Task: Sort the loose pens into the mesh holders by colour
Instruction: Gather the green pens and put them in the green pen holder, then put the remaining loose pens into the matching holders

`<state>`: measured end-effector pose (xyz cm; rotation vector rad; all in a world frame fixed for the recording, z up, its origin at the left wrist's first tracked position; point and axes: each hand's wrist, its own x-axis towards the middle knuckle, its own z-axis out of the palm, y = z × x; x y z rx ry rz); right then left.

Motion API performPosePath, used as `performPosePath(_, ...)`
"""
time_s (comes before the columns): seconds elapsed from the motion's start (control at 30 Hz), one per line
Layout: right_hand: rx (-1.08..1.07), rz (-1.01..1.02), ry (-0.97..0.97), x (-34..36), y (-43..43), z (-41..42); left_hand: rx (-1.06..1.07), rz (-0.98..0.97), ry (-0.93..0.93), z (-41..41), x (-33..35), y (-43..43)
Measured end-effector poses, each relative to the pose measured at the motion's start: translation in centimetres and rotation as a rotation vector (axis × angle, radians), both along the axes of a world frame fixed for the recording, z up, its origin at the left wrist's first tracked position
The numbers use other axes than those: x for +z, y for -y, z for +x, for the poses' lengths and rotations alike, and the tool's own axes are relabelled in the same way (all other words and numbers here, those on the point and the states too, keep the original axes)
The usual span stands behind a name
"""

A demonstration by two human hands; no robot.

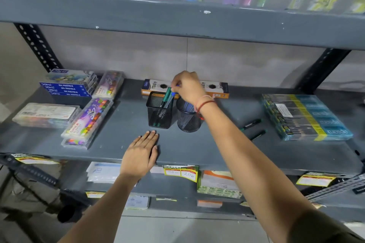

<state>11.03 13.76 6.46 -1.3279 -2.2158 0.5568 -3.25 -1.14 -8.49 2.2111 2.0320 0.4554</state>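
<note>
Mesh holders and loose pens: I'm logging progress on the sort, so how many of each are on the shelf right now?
Square mesh holder: 1
Round mesh holder: 1
Loose pens lying on the shelf: 2, one and another
Total: 4
Pens already inside the holders, or in the right hand, overlap too much to count.

Two black mesh holders are standing side by side: a square one [159, 112] holding green pens [165, 97], a round one [188, 117] holding blue. Two green pens [254, 129] are lying loose at its three o'clock.
</note>
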Motion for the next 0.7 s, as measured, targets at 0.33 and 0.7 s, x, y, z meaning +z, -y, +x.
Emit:
performPosePath(0.33,-0.258,0.012,-0.206,-1.9,1.8,5.9,-0.005,0.001,-0.006,0.0,-0.2,0.0)
performPosePath(0.7,-0.663,-0.343,0.093,-9.8,7.3,11.4,-0.015,0.008,-0.003,0.1,0.1,0.1)
